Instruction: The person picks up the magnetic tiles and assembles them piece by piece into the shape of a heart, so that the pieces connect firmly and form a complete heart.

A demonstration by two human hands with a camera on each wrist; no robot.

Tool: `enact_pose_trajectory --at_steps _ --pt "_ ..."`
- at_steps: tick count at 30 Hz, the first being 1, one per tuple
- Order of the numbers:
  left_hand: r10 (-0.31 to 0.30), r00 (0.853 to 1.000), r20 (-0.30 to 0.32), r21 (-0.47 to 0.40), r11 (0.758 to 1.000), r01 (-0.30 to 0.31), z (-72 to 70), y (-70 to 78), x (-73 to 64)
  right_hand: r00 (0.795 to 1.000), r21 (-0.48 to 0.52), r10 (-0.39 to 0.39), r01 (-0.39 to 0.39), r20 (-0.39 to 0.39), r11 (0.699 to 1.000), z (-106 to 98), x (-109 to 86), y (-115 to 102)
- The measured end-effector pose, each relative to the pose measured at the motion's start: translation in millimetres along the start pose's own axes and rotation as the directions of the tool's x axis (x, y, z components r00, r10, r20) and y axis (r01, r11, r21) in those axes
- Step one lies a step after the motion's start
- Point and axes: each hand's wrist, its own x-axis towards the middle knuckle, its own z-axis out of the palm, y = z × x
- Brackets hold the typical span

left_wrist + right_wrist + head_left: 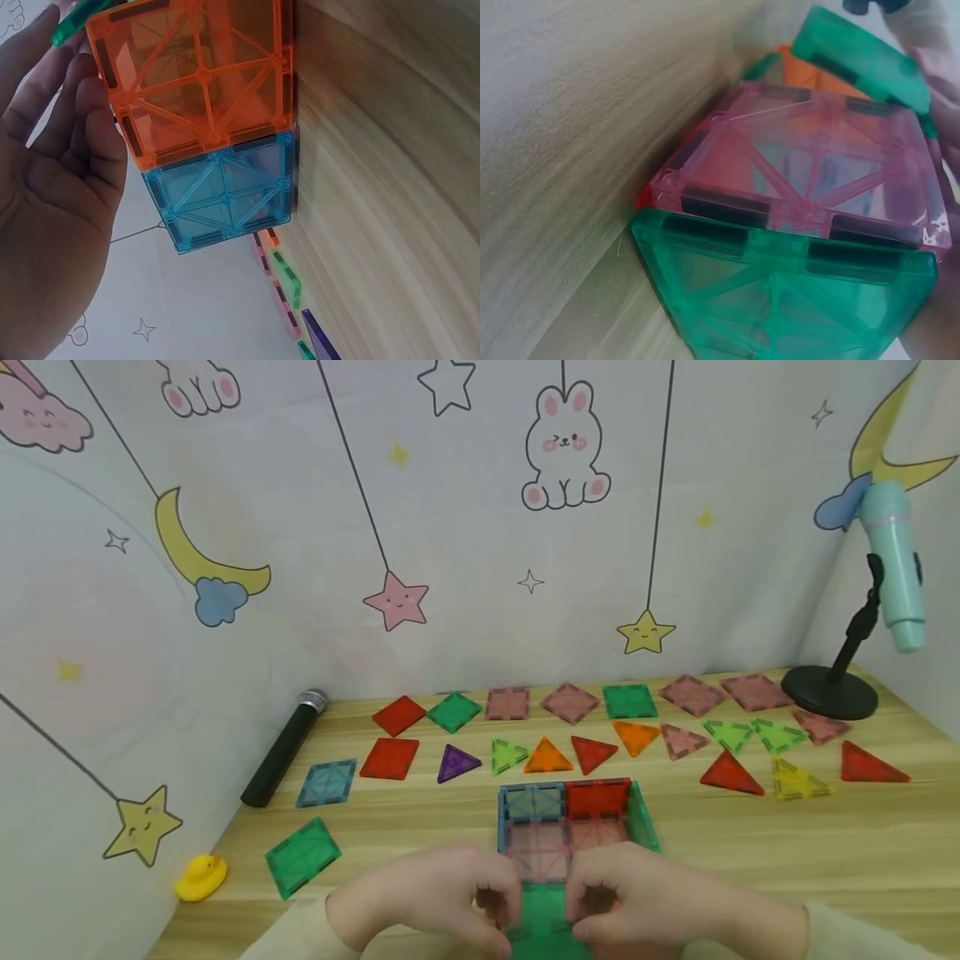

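Note:
A box of magnetic tiles stands between the two hands. Its far wall has a blue square point(534, 803) and a red square point(597, 798); pink squares point(536, 853) show inside. Above the box's near part, a green square tile point(550, 906) is held tilted between both hands. My left hand point(442, 893) pinches its left side with curled fingers, beside the orange point(202, 75) and blue point(229, 196) wall tiles. My right hand point(648, 893) pinches its right side, near a pink wall tile point(817, 161) and a green wall tile point(780, 292). The fingers partly hide the held tile's edges.
Loose square and triangular tiles lie in rows behind the box, among them a red square point(389, 758) and a yellow triangle point(799, 779). A green square point(303, 857), a black microphone point(285, 750) and a yellow duck point(201, 877) lie left. A microphone stand point(830, 691) is back right.

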Motion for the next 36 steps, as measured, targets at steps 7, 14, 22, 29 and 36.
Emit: enact_pose_trajectory --at_steps 7,14,22,29,36 --pt "-0.046 0.997 -0.059 -0.04 0.998 0.044 -5.4 -6.3 -3.5 0.996 -0.045 0.026 -0.023 0.081 0.999 0.5 0.0 -1.9" --pt "-0.327 0.909 -0.258 -0.068 0.945 0.32 -30.3 -33.6 -30.4 0.997 -0.069 0.011 -0.006 0.076 0.998 -2.9 -1.7 -6.1" --pt "-0.587 0.659 -0.47 0.056 0.726 0.686 -48.0 -96.7 -104.6 0.996 0.024 0.07 -0.071 0.052 0.997 -13.7 -7.1 -11.5" --pt "-0.689 0.576 -0.439 0.122 0.59 0.798 -50.0 -107.1 -161.0 1.0 -0.048 0.022 -0.022 0.001 0.999 -20.1 -12.7 -9.7" --pt "-0.698 0.589 -0.407 0.139 0.59 0.795 -39.4 -107.6 -162.4 0.999 -0.07 0.038 -0.039 -0.014 0.997 -26.0 -14.5 -9.7"
